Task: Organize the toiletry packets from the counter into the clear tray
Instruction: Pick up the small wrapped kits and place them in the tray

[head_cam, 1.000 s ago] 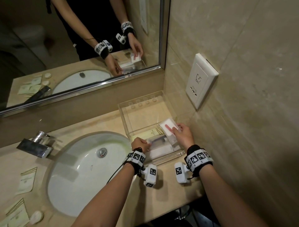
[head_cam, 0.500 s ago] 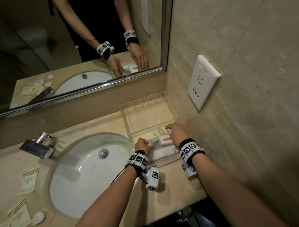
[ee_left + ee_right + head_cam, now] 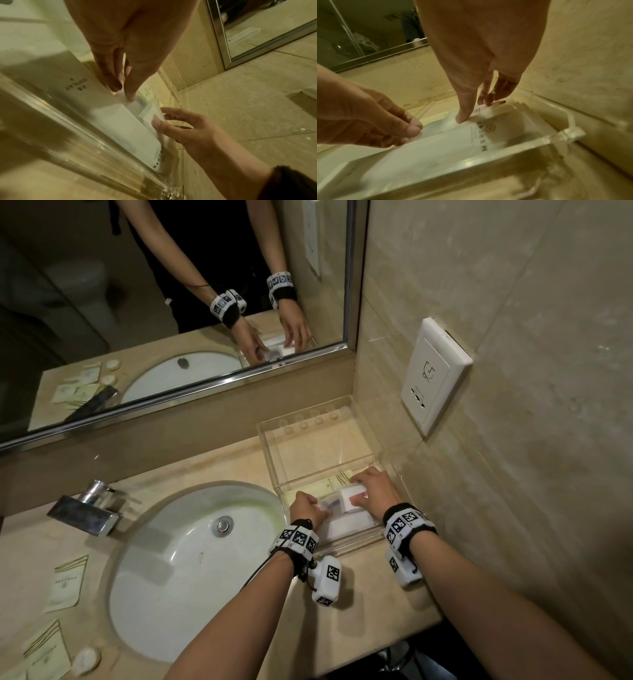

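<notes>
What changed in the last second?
The right hand carried the small white packet down from above the clear tray and now holds it on the packets inside. The left hand stayed on the packets at the tray's left end. Packets left of the sink are unmoved.

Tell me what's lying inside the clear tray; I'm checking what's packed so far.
Inside the clear tray: a long white packet, a small white packet under the right hand, and a cream sachet. Anything beneath them is covered.
</notes>
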`<state>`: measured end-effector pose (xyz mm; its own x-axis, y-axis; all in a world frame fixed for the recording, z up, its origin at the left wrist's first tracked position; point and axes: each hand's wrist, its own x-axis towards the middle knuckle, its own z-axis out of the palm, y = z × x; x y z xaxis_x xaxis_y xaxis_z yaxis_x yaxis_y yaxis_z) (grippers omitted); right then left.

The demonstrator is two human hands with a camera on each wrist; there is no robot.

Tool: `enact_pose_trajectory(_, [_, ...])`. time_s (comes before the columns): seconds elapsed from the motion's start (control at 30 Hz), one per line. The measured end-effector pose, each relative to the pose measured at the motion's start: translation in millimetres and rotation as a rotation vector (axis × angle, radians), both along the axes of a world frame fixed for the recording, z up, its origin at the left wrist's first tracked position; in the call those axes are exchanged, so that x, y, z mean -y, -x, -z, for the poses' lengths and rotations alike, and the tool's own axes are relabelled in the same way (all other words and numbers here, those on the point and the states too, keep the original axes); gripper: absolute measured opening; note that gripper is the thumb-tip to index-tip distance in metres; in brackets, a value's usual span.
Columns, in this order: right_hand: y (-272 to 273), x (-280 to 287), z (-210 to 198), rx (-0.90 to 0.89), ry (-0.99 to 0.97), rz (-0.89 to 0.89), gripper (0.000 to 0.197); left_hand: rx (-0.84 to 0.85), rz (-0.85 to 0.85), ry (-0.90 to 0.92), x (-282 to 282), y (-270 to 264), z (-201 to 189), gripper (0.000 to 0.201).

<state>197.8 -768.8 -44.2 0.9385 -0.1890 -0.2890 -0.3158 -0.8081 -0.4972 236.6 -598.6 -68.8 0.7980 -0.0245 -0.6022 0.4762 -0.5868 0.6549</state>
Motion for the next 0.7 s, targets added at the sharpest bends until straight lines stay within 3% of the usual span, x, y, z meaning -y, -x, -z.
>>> enact_pose_trajectory(0.27, [-3.0,9.3,-13.7,-0.147,0.159,-0.122,0.045,0.01,0.018,-0.01,2.1,0.9,-2.6,0.038])
enact_pose_trajectory(0.43, [0.7,12.9,-16.8,-0.134,0.186,-0.129,0.05,0.014,-0.015,-0.01,3.6,2.2,-4.3,0.036])
enact_pose_trajectory(0.7, [8.2,12.1,-17.3,-0.102,0.175,-0.111,0.049,0.005,-0.098,-0.128,12.6,-2.9,-3.6,0.055])
